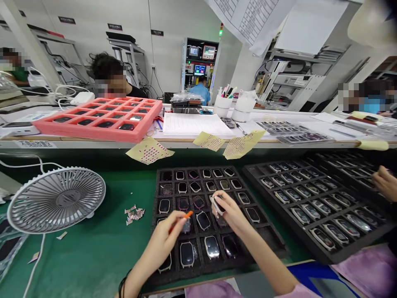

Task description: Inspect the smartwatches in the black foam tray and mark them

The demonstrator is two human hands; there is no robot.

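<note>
An orange pick (187,215) and a tilted, silver-rimmed black smartwatch (218,205), both held above the tray

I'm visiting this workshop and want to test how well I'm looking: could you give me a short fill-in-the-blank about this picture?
An orange stick is pinched in the person's ____ hand.
The right hand holds a watch case over a foam tray coloured ____.
A white desk fan stands on a ____ mat.
A second foam tray, farther off, is coloured ____.

Missing words: left; black; green; pink.
</note>
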